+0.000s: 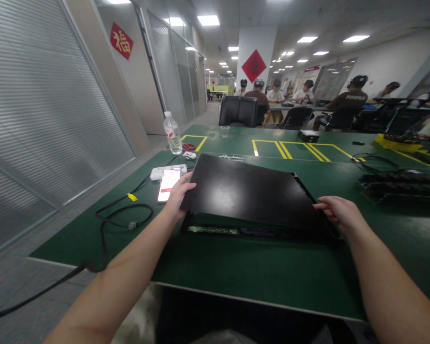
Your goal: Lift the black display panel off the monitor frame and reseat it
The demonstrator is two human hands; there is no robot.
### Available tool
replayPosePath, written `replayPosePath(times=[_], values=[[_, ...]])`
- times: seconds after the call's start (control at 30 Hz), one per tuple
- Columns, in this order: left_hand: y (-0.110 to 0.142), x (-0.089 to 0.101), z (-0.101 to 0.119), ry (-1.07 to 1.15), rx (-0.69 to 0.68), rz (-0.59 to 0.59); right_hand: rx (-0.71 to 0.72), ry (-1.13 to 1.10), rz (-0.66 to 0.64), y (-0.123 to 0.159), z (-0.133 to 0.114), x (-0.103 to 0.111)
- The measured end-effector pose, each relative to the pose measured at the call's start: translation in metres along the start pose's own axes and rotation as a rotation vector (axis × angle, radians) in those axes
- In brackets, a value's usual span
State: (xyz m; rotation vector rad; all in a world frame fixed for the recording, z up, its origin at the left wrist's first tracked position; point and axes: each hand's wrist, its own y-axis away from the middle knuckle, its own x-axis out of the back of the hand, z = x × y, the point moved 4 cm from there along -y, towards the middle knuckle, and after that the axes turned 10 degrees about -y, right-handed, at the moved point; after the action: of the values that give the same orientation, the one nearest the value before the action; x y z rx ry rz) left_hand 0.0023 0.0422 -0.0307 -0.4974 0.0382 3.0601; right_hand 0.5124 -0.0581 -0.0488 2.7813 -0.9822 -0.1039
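A flat black panel point(247, 191) lies tilted over a dark chassis point(258, 233) on the green table, its near edge raised so a strip of green circuit board shows underneath. My left hand point(177, 193) grips the panel's left edge, thumb on top. At the panel's right near corner, my right hand point(338, 214) has its fingers curled round the edge.
A phone point(168, 185) and a white power bank point(165, 170) lie left of the panel, with black cables point(123, 217) trailing off the table. A water bottle point(172, 132), plastic cup point(225, 130) and black chair point(238, 111) stand beyond. Dark trays point(401, 186) sit right. People sit at far tables.
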Motion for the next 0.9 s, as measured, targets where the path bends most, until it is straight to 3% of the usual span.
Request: replayPosePath(times=[0.33, 0.9], values=[[-0.005, 0.003, -0.006, -0.119, -0.007, -0.057, 0.026, 0.113, 0.054, 0.01, -0.006, -0.006], [-0.003, 0.002, -0.016, -0.104, -0.005, -0.07, 0.046, 0.252, 0.113, 0.008, -0.007, 0.0]])
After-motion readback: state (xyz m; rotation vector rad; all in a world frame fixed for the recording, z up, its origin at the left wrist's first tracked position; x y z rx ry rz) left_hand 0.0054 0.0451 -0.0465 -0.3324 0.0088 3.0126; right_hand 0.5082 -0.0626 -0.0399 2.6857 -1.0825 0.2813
